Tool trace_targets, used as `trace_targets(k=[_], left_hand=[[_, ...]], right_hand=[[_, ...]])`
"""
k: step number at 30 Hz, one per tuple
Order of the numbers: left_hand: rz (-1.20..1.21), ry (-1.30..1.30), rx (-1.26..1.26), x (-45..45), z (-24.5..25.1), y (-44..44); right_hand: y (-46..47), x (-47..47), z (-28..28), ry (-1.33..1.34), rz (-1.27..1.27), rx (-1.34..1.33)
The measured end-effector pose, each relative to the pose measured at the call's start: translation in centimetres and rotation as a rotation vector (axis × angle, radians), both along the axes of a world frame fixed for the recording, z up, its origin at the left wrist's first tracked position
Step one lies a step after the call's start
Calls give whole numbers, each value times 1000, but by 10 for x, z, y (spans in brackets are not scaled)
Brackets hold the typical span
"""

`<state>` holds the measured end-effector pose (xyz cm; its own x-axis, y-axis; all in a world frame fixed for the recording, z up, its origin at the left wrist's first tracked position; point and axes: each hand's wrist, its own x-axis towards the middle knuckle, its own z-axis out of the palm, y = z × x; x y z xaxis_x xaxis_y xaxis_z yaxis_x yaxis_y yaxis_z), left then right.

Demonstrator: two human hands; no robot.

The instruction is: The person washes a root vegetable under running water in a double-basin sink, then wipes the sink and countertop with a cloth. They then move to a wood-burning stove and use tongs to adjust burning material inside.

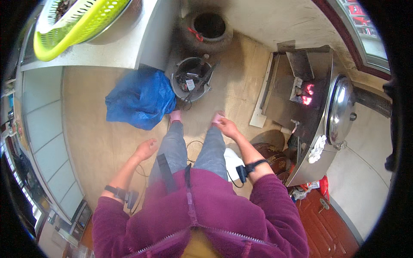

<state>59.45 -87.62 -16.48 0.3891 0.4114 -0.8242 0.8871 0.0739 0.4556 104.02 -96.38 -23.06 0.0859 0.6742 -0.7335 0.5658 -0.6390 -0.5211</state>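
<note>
My left hand (146, 149) hangs beside my left thigh, fingers slightly curled, with nothing seen in it. My right hand (226, 126) is over my right foot, its fingers bent; whether something small is between them I cannot tell. In front of my feet stands a bucket (174, 84) with dark debris, a small white packet (190, 84) and what looks like dark tongs or a scoop. A blue plastic sheet or bag (138, 96) lies beside it on the left. To the right, embers glow in the open firebox of a stove (282, 87).
A large dark jar (209, 42) with a red tie stands beyond the bucket. A green colander (51, 48) rests on the white counter (113, 58). The stove top bears a lidded metal pot (338, 109) and a white cloth (317, 149). A cable runs across the floor near my legs.
</note>
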Motion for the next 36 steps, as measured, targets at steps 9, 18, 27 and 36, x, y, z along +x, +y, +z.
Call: trace_targets(k=[9, 18, 27, 36], left_hand=[[-38, 31, -331, 35, -65, -69], [-143, 337, -328, 54, -85, -83], [-30, 256, -198, 56, -73, -75], [-162, 317, -299, 67, -68, -58]], right_hand=[[75, -131, -148, -19, 61, -193], [105, -181, -254, 215, -856, -232], [106, -203, -298, -42, -800, -44], [95, -106, -158, 288, -1080, 127]])
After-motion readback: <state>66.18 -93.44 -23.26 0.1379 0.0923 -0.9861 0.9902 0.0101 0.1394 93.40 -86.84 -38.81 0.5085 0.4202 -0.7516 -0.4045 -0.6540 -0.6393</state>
